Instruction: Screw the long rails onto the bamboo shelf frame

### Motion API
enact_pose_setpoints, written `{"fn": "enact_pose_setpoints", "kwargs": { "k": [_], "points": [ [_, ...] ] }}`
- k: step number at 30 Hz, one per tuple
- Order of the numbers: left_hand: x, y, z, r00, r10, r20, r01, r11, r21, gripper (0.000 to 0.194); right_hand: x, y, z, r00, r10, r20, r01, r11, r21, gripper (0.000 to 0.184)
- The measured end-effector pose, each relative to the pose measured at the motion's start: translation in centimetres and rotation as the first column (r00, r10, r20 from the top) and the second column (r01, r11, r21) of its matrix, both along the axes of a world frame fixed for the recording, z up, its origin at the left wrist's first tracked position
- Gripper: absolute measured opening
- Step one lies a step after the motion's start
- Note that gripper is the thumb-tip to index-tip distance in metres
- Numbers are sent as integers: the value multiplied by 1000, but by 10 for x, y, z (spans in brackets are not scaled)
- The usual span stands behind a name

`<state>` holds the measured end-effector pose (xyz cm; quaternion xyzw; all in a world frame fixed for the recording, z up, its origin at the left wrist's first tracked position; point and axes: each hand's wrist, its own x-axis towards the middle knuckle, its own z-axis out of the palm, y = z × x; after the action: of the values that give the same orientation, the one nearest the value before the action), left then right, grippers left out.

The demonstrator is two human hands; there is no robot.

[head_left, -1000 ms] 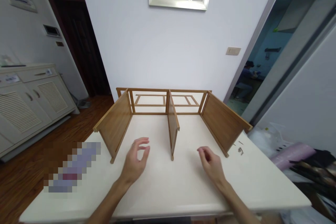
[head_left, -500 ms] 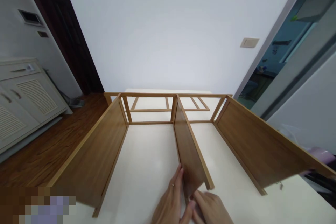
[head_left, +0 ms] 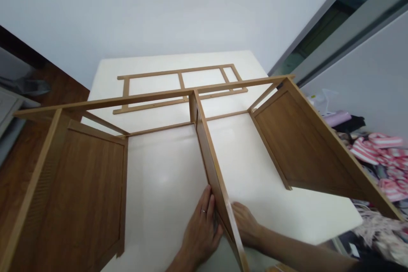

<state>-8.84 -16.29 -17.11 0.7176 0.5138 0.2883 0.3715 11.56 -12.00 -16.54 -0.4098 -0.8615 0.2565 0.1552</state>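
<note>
A wooden shelf frame stands on the white table (head_left: 165, 178), with a left side panel (head_left: 73, 195), a middle divider panel (head_left: 212, 170) and a right side panel (head_left: 306, 144) joined by a back rail (head_left: 153, 95). My left hand (head_left: 200, 229) lies with fingers stretched flat against the left face of the middle divider near its front end. My right hand (head_left: 247, 225) presses against the divider's right face, fingers partly hidden behind the panel. Both hands clasp the divider between them.
A loose wooden ladder-like frame (head_left: 181, 87) lies flat on the table behind the shelf. Striped pink and white cloth (head_left: 382, 153) and bags pile up to the right of the table. Brown wooden floor (head_left: 19, 165) lies to the left.
My hands went from hovering apart above the table to clasping the front end of the middle divider. My head has moved forward and tilted down over the shelf.
</note>
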Motion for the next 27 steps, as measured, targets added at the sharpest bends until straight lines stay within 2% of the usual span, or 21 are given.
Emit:
{"fn": "enact_pose_setpoints", "kwargs": {
  "k": [3,5,7,9,12,14,16,17,19,21,24,27],
  "points": [
    [-8,9,28,981,86,177,-78,996,-47,56,-2,3,15,997,76,16,-75,996,-58,33],
    [-14,24,54,962,185,201,-177,983,-58,48,-3,8,25,995,95,28,-92,992,-85,31],
    [-20,46,87,938,294,182,-292,956,-41,44,-4,18,31,994,102,44,-97,990,-107,25],
    [-28,76,127,910,382,162,-390,921,18,37,-5,36,31,994,84,72,-74,989,-125,25],
    [-48,136,194,891,445,94,-454,880,138,31,-11,74,23,988,-28,153,47,992,-119,32],
    [-67,187,235,909,417,9,-411,893,183,30,-17,97,15,977,-83,195,103,990,-96,34],
    [-86,244,266,930,352,-110,-330,927,177,30,-22,111,8,973,-93,211,111,991,-75,35],
    [-95,272,276,936,304,-177,-279,948,153,29,-24,114,6,973,-90,213,106,992,-63,35],
    [-110,327,282,932,185,-311,-170,983,74,28,-25,116,3,973,-88,212,99,994,-39,35],
    [-118,374,272,902,60,-427,-82,996,-34,28,-25,114,1,972,-97,214,103,995,-16,35],
    [-121,423,234,816,-124,-565,1,977,-212,27,-24,109,-3,969,-110,223,112,994,2,34],
    [-117,450,187,724,-264,-637,39,938,-344,39,-22,105,-7,964,-113,240,114,993,11,34]
  ]
}}
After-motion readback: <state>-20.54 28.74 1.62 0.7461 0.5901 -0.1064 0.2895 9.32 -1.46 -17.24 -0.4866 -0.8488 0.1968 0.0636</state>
